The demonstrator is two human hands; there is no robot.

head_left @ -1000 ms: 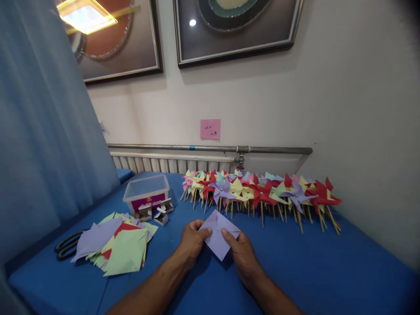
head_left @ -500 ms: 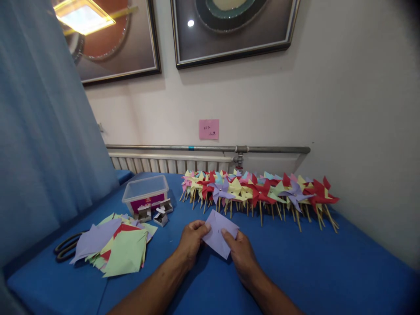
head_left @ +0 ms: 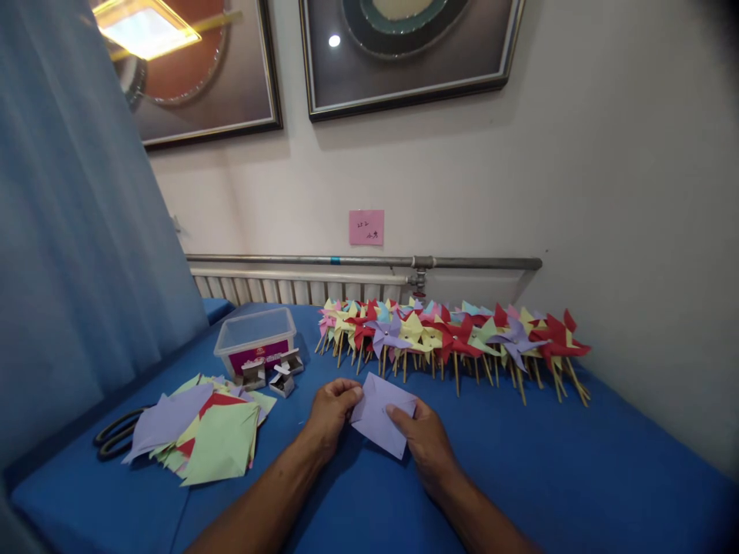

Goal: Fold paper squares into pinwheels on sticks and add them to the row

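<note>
Both hands meet over the middle of the blue table [head_left: 577, 477], nearer its front edge than the wall. The left hand [head_left: 330, 412] has its fingers curled and pressed onto the left corner of a lilac paper square [head_left: 381, 413], thumb and fingertips pinching that corner. The right hand [head_left: 424, 435] lies along the square's right side, its forefinger stretched flat across the sheet and the thumb tucked below, so the paper is nipped between them. The square sits between the two grips, tilted like a diamond, its lower tip just touching or hovering at the cloth; I cannot tell which.

Along the back edge, under the radiator pipe [head_left: 363, 261], a long row of finished paper pinwheels [head_left: 456, 335] on wooden sticks leans against the wall. Toward the left edge lies a loose heap of coloured paper squares [head_left: 202, 435], with black scissors [head_left: 112, 437] at its far side. Behind the heap stands a clear plastic box [head_left: 255, 338], and small open cartons [head_left: 271, 377] sit just in front of it
</note>
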